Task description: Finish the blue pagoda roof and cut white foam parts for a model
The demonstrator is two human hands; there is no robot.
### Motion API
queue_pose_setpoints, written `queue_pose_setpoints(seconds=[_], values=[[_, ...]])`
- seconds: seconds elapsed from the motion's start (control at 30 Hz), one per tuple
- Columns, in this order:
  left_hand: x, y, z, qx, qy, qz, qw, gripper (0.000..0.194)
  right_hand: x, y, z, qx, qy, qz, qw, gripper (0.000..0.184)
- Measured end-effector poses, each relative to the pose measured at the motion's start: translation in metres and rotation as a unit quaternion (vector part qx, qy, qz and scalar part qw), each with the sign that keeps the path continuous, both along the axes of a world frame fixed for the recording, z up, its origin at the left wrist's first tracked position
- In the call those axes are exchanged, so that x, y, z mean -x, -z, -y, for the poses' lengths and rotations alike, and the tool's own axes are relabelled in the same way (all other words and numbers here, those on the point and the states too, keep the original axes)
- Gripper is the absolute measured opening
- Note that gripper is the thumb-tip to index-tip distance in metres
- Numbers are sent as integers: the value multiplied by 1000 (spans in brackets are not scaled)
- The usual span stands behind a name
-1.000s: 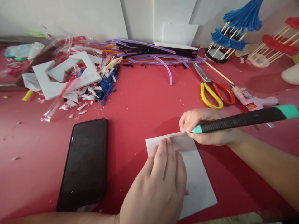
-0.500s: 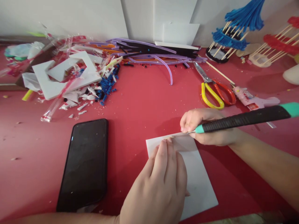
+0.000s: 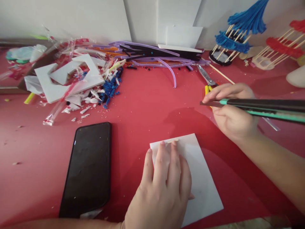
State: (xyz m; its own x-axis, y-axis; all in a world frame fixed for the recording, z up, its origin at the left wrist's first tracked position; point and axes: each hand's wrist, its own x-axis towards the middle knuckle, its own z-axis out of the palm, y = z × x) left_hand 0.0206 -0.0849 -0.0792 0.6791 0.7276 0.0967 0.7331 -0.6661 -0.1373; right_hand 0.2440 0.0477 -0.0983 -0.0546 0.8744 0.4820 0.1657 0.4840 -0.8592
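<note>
A white foam board lies flat on the red table. My left hand presses down on it with fingers spread, and a short pale stick shows at its fingertips near the board's far edge. Up and to the right, off the board, my right hand is closed around a utility knife with a black and green handle. Its blade points left in the air, close to the right fingertips. Behind that hand, the scissors are partly hidden.
A black phone lies left of the board. Farther back sits a heap of scraps with a cut white frame, beside purple and black pipe cleaners. Blue and red stick models stand at the back right.
My right hand has lifted off the board's far edge with the knife and moved up and right, over the scissors. The left fingers have spread a little more; the board stays put.
</note>
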Motion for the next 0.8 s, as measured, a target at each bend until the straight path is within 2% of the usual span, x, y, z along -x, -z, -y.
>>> queue_pose_setpoints(seconds=[0.03,0.1,0.23,0.33,0.4,0.53,0.63,0.7,0.8], values=[[0,0,1,5,-2,1,1000,52,-1,-2,3,-38,10,52,998,22],[0,1,2,2,1,12,1000,52,-3,-5,9,-103,-31,155,982,21],[0,1,2,18,-7,18,1000,48,-1,-9,20,-198,-217,298,908,17],[0,-1,3,30,-9,7,999,41,8,-7,25,-234,-275,349,865,13],[0,0,3,19,-4,5,1000,40,15,-4,27,-241,-258,367,860,13],[0,4,4,-4,-2,1,1000,43,21,1,28,-235,-199,388,869,25],[2,5,5,-13,13,-7,1000,45,20,3,23,-218,-191,388,875,27],[4,4,4,6,24,-13,1000,56,18,3,18,-221,-183,385,877,23],[9,0,3,67,34,-22,997,89,14,4,9,-242,-150,388,877,17]])
